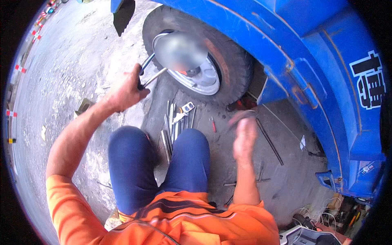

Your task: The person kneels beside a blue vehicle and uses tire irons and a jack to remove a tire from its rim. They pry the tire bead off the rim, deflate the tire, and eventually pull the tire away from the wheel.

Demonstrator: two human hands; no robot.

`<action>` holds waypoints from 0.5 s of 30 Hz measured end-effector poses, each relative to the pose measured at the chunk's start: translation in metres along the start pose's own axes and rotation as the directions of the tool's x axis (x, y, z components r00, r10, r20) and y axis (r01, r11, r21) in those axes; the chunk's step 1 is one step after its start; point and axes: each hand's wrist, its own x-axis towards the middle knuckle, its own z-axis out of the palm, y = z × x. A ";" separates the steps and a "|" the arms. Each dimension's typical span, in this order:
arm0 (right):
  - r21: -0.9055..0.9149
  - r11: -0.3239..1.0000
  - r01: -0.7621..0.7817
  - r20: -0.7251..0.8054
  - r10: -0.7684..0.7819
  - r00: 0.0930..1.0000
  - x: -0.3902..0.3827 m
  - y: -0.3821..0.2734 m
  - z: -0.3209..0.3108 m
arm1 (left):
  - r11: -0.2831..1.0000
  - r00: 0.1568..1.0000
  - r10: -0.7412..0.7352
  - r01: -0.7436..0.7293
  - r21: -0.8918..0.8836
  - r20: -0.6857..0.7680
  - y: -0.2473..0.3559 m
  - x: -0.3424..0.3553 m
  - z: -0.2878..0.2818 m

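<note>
My left hand (130, 87) is closed around two slim metal bars (154, 77), dark near the grip. Their far ends reach the rim of a wheel (210, 79) with a thick black tyre (234, 67). A blurred patch over the hub hides exactly where the bars end. To the right, my right hand (246, 139) is smeared by motion, its fingers around a blurred reddish-brown object (239, 117) whose kind does not show. Between my knees and the wheel, several metal tools (175, 122) lie on the ground, and a red-handled tool (213, 125) lies beside them.
Blue vehicle bodywork (265, 45) curves over the wheel and down my right side. A long dark bar (270, 141) and a cross-shaped wrench (247, 183) lie on the ground to the right. Clutter with cables (326, 212) sits at the lower right. Red-and-white barriers (20, 69) line the far left.
</note>
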 end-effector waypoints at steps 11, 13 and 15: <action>-0.044 0.728 -0.685 0.398 0.641 0.656 -0.005 0.030 0.026 | 0.920 0.893 -0.011 -0.167 -0.355 -0.450 -0.073 0.059 0.174; -0.248 0.778 -0.577 0.188 0.623 0.760 0.002 0.017 0.007 | 0.941 0.917 0.039 -0.168 -0.293 -0.397 -0.067 0.057 0.169; -0.387 0.877 -0.286 0.136 0.361 0.923 0.017 0.013 -0.007 | 0.957 0.934 0.020 -0.121 -0.262 -0.356 -0.052 0.049 0.151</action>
